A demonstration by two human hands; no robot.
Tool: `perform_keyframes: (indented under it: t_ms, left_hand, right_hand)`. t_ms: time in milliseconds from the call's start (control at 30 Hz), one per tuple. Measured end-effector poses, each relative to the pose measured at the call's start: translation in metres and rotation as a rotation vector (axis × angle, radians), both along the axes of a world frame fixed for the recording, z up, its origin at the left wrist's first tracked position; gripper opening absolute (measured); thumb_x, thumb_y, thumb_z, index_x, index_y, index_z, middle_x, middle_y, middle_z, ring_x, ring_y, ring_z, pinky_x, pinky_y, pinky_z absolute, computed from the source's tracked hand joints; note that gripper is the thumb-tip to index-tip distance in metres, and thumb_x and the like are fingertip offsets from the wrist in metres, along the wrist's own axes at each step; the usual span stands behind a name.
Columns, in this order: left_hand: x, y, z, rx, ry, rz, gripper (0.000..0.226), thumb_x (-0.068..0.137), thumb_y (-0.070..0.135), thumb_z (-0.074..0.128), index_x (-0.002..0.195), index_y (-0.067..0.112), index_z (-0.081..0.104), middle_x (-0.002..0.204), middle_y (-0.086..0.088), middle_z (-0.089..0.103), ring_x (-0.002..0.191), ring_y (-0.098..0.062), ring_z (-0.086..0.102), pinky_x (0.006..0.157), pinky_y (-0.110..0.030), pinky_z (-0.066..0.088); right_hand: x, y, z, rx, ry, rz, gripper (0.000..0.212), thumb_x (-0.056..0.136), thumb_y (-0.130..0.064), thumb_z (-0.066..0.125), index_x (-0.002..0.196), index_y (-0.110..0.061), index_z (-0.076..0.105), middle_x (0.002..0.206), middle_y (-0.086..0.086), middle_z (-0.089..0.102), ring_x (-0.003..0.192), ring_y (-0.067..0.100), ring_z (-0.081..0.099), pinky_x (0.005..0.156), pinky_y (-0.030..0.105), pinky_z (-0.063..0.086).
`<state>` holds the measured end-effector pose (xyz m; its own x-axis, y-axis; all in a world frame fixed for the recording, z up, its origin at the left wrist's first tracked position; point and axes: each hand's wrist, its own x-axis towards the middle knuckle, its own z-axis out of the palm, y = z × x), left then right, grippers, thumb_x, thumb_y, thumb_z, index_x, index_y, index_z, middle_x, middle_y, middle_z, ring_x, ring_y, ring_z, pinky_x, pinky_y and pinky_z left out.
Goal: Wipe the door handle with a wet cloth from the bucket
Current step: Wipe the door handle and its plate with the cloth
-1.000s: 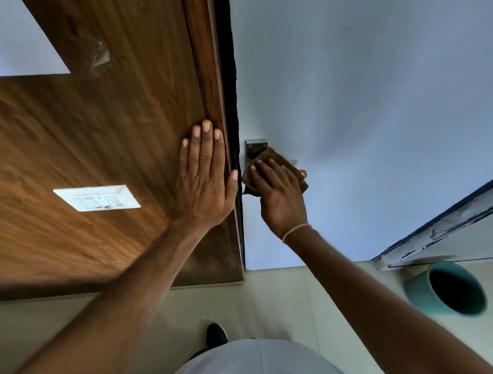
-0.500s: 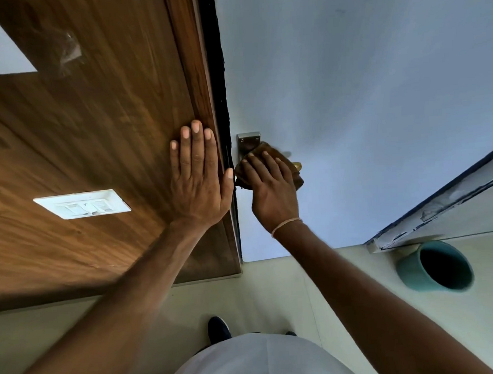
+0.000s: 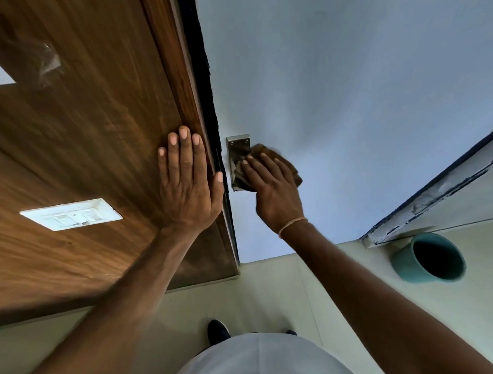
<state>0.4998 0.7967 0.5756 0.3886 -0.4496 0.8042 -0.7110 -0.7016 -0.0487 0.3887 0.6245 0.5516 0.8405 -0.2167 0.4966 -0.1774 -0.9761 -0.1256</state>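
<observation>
A metal handle plate (image 3: 238, 145) is fixed to the pale blue door (image 3: 348, 99) close to its left edge. My right hand (image 3: 273, 188) presses a brown cloth (image 3: 290, 168) over the handle, which the cloth and fingers hide. My left hand (image 3: 188, 183) lies flat with fingers spread on the wooden frame (image 3: 180, 77), just left of the dark gap beside the door. A teal bucket (image 3: 429, 257) stands on the floor at the lower right, below the door's bottom edge.
A white switch plate (image 3: 71, 214) is set into the wooden panel (image 3: 70, 123) at left. A worn door edge (image 3: 441, 191) runs diagonally at right above the bucket. Cream floor tiles (image 3: 285, 291) lie below, with my dark shoe (image 3: 217, 330) on them.
My right hand has slid the cloth a little to the right and down along the handle, uncovering more of the metal plate. My left hand stays flat on the frame.
</observation>
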Motion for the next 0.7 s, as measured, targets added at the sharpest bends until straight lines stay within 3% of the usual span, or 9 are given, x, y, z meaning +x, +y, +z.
perform_keyframes:
  t_ms: [200,400,600,700]
  left_hand:
    - [-0.001,0.002,0.0,-0.004,-0.003,-0.006,0.076,0.109,0.04,0.043,0.167,0.0,0.015,0.173,-0.021,0.017,0.166,-0.03,0.004,0.135,-0.053,0.015]
    - [-0.001,0.0,-0.001,-0.01,0.007,-0.006,0.077,0.11,0.04,0.044,0.168,0.001,0.013,0.173,-0.022,0.017,0.166,-0.031,0.002,0.135,-0.054,0.015]
    - [-0.001,-0.001,-0.001,-0.014,0.011,-0.003,0.076,0.11,0.041,0.042,0.168,0.0,0.014,0.173,-0.024,0.019,0.166,-0.031,0.003,0.135,-0.054,0.014]
    - [-0.002,-0.002,-0.001,-0.012,0.012,-0.007,0.077,0.109,0.04,0.044,0.167,0.0,0.013,0.172,-0.024,0.019,0.166,-0.032,0.003,0.135,-0.055,0.014]
  right_hand:
    - [-0.02,-0.037,-0.003,0.145,-0.175,-0.232,0.051,0.091,-0.003,0.049,0.137,-0.008,0.069,0.142,0.011,0.068,0.143,0.036,0.054,0.115,0.054,0.044]
    - [0.002,0.007,0.001,0.045,-0.032,-0.025,0.058,0.093,-0.009,0.043,0.149,-0.011,0.059,0.154,0.01,0.059,0.152,0.033,0.045,0.123,0.054,0.036]
    - [-0.02,-0.041,-0.012,0.159,-0.193,-0.209,0.053,0.089,0.004,0.06,0.139,-0.011,0.068,0.145,0.009,0.067,0.144,0.036,0.053,0.115,0.053,0.045]
    - [-0.007,-0.02,-0.002,0.125,-0.17,-0.14,0.051,0.089,-0.003,0.05,0.136,-0.006,0.069,0.141,0.013,0.069,0.141,0.039,0.056,0.114,0.055,0.044]
